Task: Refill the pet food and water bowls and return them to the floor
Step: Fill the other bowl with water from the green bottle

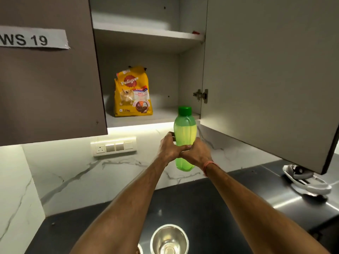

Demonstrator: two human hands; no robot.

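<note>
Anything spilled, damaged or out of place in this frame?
No spill or damage shows. Both hands, left hand and right hand, hold the capped translucent green water bottle in the air before the open cabinet. The yellow Pedigree dog food bag stands upright, its top crumpled. The round steel bowl sits on the dark countertop.

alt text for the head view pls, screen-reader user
Both hands, left hand and right hand, grip a capped green water bottle in front of an open wall cabinet. A yellow Pedigree dog food bag stands on its lower shelf. A steel bowl sits on the dark countertop below.
</note>
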